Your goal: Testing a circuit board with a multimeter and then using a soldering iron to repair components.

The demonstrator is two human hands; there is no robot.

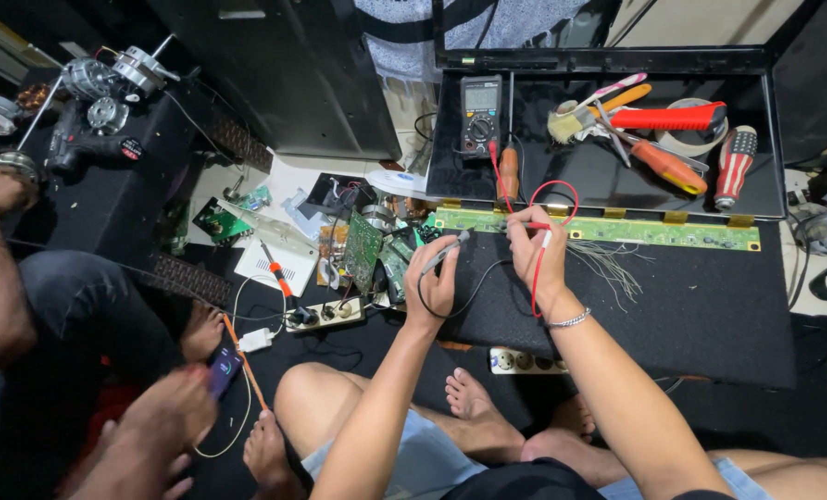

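**Two probes at a long circuit strip**

The green circuit strip [608, 229] lies with its long axis left to right along the far edge of the dark surface [691, 306], just beyond both hands. The right hand [536, 248] is closed around one red probe [545, 243], at the strip; the left hand [435, 275] pinches one black probe [446, 248], its tip just short of the strip's left end. One multimeter [480, 116] sits farther away in the open case [608, 167].

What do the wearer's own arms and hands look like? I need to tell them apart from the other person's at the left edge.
Both arms are bare, with no sleeves or gloves. The right hand has a thin silver chain bracelet at its wrist. The left hand wears nothing.
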